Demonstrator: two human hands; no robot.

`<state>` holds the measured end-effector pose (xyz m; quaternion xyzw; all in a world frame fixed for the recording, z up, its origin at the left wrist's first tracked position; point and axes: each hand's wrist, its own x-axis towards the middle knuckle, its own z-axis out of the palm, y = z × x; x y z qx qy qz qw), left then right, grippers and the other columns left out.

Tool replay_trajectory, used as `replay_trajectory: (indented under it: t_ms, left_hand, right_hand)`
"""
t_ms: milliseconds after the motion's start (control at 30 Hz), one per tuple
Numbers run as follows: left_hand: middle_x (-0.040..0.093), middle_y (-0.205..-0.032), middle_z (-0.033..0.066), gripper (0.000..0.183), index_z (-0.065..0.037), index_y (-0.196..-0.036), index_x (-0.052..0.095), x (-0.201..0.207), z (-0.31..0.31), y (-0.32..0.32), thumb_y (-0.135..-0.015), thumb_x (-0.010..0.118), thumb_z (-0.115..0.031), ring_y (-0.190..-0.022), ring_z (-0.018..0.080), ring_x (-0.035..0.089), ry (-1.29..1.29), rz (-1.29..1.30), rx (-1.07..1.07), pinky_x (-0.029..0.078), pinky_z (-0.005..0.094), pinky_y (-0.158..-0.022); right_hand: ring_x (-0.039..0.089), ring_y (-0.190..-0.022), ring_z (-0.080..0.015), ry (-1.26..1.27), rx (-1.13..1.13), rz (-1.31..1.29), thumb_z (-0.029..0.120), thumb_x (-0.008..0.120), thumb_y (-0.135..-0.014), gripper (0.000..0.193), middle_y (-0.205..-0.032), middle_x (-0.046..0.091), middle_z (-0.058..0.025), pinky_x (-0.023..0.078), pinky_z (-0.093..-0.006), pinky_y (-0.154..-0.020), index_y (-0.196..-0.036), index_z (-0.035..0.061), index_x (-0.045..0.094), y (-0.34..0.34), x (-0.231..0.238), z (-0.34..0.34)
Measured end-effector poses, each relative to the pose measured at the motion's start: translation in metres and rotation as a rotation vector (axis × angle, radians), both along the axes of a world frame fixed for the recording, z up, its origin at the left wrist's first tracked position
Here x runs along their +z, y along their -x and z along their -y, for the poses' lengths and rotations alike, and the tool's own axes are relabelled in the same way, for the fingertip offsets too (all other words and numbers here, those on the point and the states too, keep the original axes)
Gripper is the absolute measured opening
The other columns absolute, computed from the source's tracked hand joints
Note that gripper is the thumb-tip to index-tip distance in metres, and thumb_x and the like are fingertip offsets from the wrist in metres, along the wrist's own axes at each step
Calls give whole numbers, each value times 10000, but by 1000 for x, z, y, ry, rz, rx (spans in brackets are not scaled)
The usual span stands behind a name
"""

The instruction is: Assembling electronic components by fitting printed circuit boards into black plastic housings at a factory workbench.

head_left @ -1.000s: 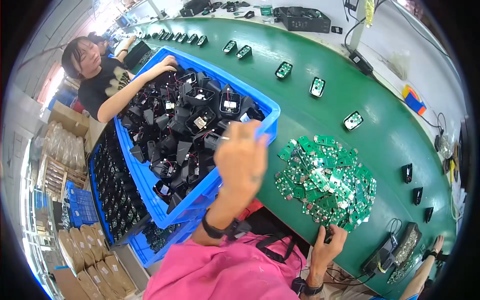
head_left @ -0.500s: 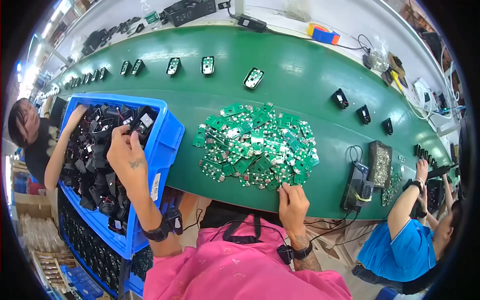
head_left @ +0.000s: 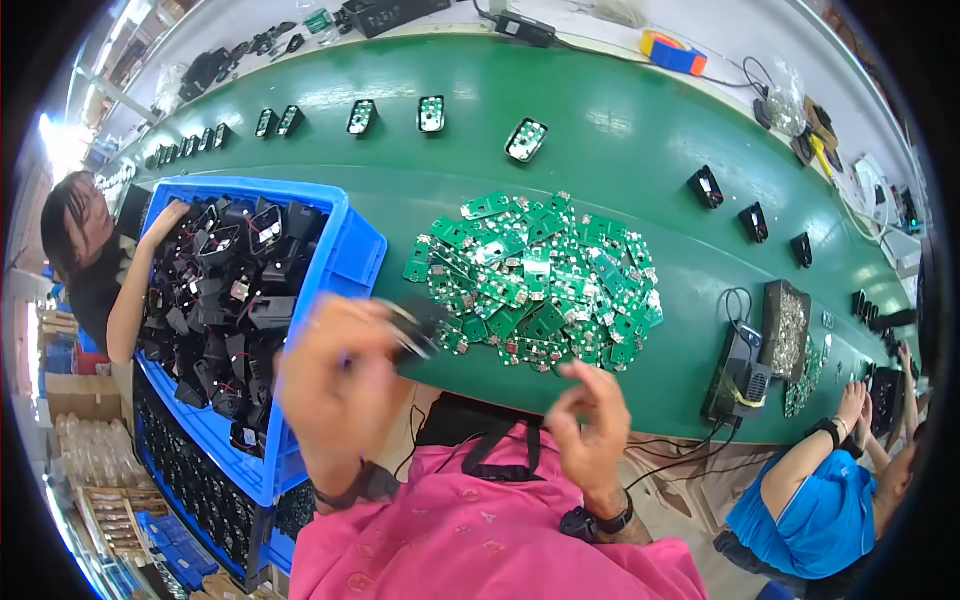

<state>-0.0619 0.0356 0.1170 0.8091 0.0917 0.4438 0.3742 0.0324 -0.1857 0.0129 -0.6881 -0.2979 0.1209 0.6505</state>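
Note:
My left hand [head_left: 345, 385], smeared by motion, is closed on a black plastic housing [head_left: 422, 325]. The housing hangs blurred between the blue crate [head_left: 355, 240] and a heap of green circuit boards [head_left: 540, 285]. At the heap's near edge is my right hand [head_left: 592, 425], its thumb and bent fingers apart, with nothing visible in it. Many black housings [head_left: 215, 330] with thin wires fill the crate to my left.
Black housings with boards inside, one of them a tray-like housing [head_left: 526, 140], stand in a row along the green table [head_left: 620, 170]. A black power device [head_left: 735, 375] with cables lies right. One co-worker's arm [head_left: 130, 290] reaches into the crate; another person [head_left: 810, 500] sits right.
My left hand has come out of the crate and moved right, bringing a black housing. My right hand has drawn slightly back from the heap, and its fingers have parted.

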Motion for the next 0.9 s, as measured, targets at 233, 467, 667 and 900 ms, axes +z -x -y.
replay_trajectory:
  t_ms: [233,467,667,900]
  left_hand:
    - [660,-893,131,264,6,-993,636,-62,37,13,-746,728,26,-866,238,651,355,-438,-535,543,372,-829]
    - [548,-1299,189,658,35,-1328,519,-110,41,11,-800,798,-242,-1230,285,534,396,-531,-577,436,392,-1021]
    - [541,-1315,137,522,66,-1317,482,-132,44,23,-848,687,-36,-1201,201,546,1124,-238,-581,447,350,-1027]
    - [612,-1176,151,437,38,-1321,442,-139,29,19,-956,518,-190,-990,216,660,1358,-74,-466,557,345,-858]
  right_hand:
    - [614,-810,-94,90,594,-434,42,677,-847,391,-995,667,-58,492,-243,-672,-1215,-39,572,-2,3,-5]
    - [570,-798,-56,-20,235,-733,66,557,-957,129,-896,642,-44,474,-227,-676,-1046,-26,549,7,-6,-20]
    - [615,-721,-396,384,319,67,227,618,-920,255,-801,629,-205,476,-435,-618,-955,-25,626,-9,9,-48]
    - [634,-744,-324,477,39,514,135,723,-830,217,-892,615,-132,489,-401,-615,-988,13,638,-52,20,-94]
